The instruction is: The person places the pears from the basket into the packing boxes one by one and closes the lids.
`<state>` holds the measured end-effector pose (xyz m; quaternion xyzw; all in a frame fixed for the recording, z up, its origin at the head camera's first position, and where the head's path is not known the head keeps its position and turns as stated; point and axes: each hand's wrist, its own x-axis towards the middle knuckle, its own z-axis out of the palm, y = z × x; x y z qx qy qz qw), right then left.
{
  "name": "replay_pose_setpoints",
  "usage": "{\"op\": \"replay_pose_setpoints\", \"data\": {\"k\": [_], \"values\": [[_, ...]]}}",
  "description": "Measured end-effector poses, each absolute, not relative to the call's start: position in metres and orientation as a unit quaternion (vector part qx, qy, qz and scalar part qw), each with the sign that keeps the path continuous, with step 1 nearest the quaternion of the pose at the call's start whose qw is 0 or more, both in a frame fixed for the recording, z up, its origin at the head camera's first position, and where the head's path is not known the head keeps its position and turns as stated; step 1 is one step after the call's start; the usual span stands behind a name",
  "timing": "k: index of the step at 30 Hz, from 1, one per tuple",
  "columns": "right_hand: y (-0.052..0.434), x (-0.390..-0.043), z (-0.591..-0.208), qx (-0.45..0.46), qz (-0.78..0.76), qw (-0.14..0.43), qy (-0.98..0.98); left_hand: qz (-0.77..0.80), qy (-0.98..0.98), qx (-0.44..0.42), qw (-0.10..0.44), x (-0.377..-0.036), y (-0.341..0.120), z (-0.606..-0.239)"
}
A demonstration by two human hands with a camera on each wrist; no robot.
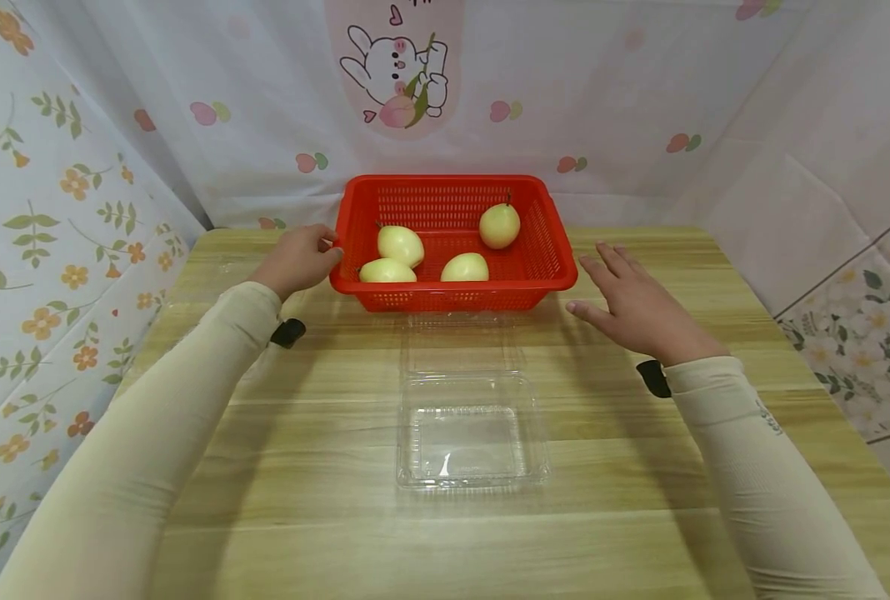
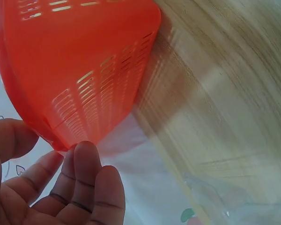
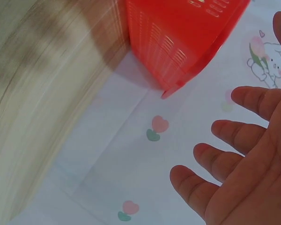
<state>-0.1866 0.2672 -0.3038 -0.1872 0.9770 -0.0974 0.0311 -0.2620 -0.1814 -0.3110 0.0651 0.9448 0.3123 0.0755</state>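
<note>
Red basket [image 1: 452, 287] of slotted plastic stands at the far middle of the wooden table [image 1: 302, 517], and both hands flank it. Left hand [image 1: 298, 258] is at the basket's left end, its fingers curled at the rim near the corner; in the left wrist view the fingertips [image 2: 86, 159] lie right against the lower edge of the basket wall [image 2: 84, 70], though whether they truly clasp the rim or only touch it cannot be told for certain. Right hand [image 1: 632, 304] hovers just beside the basket's right end, fingers straight and spread, holding nothing; the right wrist view shows its fingers [image 3: 234, 136] fanned out and apart from the basket corner [image 3: 178, 47]. Inside the basket lie four pale yellow pears: one [image 1: 400, 245] at the left, one [image 1: 387, 271] in the near left corner, one [image 1: 464, 267] against the near wall, and one [image 1: 500, 225] toward the far right, with its stem showing. Near of the basket, on the table's middle, a clear plastic clamshell box [image 1: 471, 433] lies open, its lid [image 1: 460, 342] folded back so that it reaches toward the basket's near wall. Cream sleeves cover both forearms, each with a dark strap piece at the wrist. Floral and cartoon-printed cloth [image 1: 415, 92] hangs behind and to the sides of the table.
</note>
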Motion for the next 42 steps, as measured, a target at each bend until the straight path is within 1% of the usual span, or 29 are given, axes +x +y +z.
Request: {"op": "replay_pose_setpoints", "data": {"k": [6, 14, 21, 42], "values": [[0.265, -0.187, -0.304, -0.187, -0.094, 0.027, 0.977, 0.335, 0.937, 0.041, 0.085, -0.265, -0.182, -0.313], [0.263, -0.189, -0.304, -0.195, -0.096, 0.014, 0.976, 0.451, 0.881, -0.029, 0.14, -0.27, -0.178, -0.312], [0.261, -0.193, -0.303, -0.207, -0.101, -0.006, 0.973, 0.457, 0.874, -0.054, 0.154, -0.27, -0.176, -0.308], [0.249, -0.205, -0.286, -0.217, -0.069, 0.028, 0.973, 0.475, 0.857, -0.085, 0.182, -0.274, -0.176, -0.308]]}}
